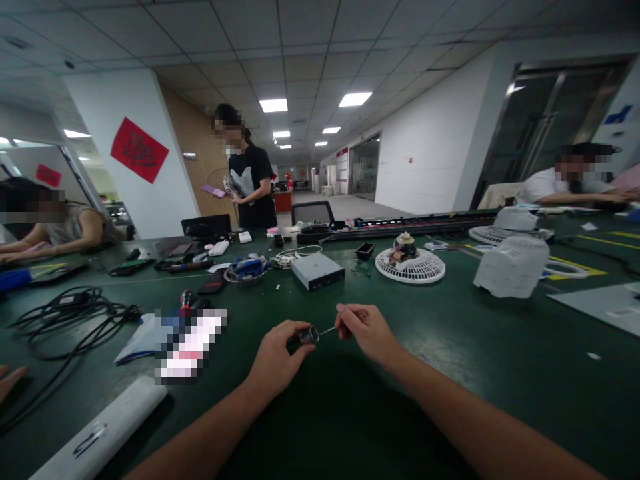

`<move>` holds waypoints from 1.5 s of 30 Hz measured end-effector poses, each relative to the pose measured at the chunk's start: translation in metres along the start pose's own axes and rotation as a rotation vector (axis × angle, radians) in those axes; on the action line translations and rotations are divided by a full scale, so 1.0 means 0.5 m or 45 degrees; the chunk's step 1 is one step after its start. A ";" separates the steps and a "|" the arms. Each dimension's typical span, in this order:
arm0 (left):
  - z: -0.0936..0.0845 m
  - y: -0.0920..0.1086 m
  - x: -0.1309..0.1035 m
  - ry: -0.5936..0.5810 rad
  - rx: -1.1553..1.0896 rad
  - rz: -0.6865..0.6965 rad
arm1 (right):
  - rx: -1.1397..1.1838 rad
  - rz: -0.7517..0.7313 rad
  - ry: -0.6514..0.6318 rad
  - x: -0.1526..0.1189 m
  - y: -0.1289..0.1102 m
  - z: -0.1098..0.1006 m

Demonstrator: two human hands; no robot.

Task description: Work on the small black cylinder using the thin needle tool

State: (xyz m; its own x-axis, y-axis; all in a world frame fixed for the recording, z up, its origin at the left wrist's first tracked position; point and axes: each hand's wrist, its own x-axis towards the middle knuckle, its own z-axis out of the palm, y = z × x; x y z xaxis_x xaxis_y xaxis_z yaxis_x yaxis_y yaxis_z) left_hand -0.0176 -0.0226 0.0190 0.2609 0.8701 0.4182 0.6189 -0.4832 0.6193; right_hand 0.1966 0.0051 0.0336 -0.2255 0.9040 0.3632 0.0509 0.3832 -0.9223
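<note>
My left hand (275, 353) grips a small dark cylinder (309, 335) between thumb and fingers, its round metallic end facing right. Its exact kind is not clear. A thin, straight metal rod (327, 331) reaches from my right hand (367, 330) to that end; the fingers pinch it and hide the rest of it. I cannot tell whether its tip is inside the cylinder or only touching it. Both hands are held low over the green table (400, 413). Just beyond them lies a silver optical disc drive (317, 270).
Behind the right hand are a white fan grille with a motor (410, 263), a small black tray (365, 251) and a white plastic housing (513, 267). On the left lie black cables (50, 327), a red-handled tool (187, 299) and a long white case (105, 433). Several people are around the table.
</note>
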 end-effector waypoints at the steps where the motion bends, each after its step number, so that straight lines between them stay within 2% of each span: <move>1: 0.000 0.000 0.000 -0.009 -0.004 0.006 | 0.009 0.006 -0.015 0.000 0.001 0.000; 5: 0.001 0.001 0.000 -0.038 0.020 0.020 | 0.033 0.007 0.010 0.001 0.002 -0.003; 10: -0.001 -0.002 -0.002 -0.070 0.043 0.010 | 0.028 0.032 -0.049 0.002 0.002 -0.005; 20: -0.004 0.007 -0.001 -0.070 0.050 0.002 | -0.006 0.012 -0.046 0.003 0.004 -0.006; 24: -0.003 0.003 -0.002 -0.087 0.039 0.027 | -0.012 0.044 -0.119 0.002 0.003 -0.007; 28: 0.000 -0.003 -0.002 -0.066 0.035 0.025 | -0.036 0.002 -0.052 0.002 0.003 -0.006; 32: 0.000 -0.006 -0.001 -0.076 0.014 0.037 | -0.025 0.026 -0.088 0.001 0.001 -0.004; 36: -0.001 -0.003 -0.001 -0.080 0.007 0.022 | -0.061 0.016 -0.001 0.001 -0.003 -0.005; 45: -0.001 0.001 -0.004 -0.096 0.040 0.050 | -0.084 0.017 -0.084 0.000 0.006 -0.003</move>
State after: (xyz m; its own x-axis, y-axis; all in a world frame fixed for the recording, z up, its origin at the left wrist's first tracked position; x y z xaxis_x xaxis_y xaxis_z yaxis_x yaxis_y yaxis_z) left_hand -0.0184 -0.0244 0.0189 0.3398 0.8557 0.3902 0.6296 -0.5152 0.5815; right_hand 0.1980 0.0065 0.0308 -0.2880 0.8955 0.3393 0.1182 0.3848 -0.9154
